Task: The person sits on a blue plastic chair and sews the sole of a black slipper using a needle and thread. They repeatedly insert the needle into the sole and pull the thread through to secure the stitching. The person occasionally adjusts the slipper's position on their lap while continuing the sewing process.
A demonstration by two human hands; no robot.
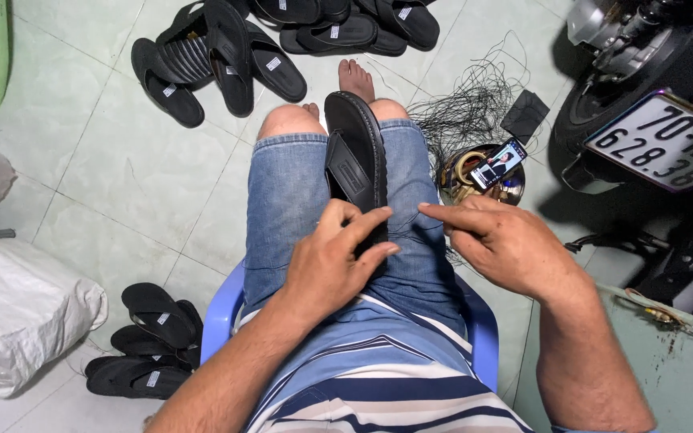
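The person sat on a blue plastic chair [222,309] with a black sandal [356,152] lying lengthwise between the thighs, toe toward the knees. The left hand [332,261] was closed over the sandal's heel end, fingers curled across it, pinning it to the lap. The right hand [507,240] was apart from the sandal, just beside it, forefinger and thumb pinched together, probably on a fine black thread, though that was too thin to tell. A tangle of black thread [467,104] lay on the floor by the right knee, near a bowl [452,178] with a phone [497,163] propped on it. As a judgement, the sandal could slip between the knees if the left grip loosened, and a hard pull could snag the loose thread or tip the phone off the bowl.
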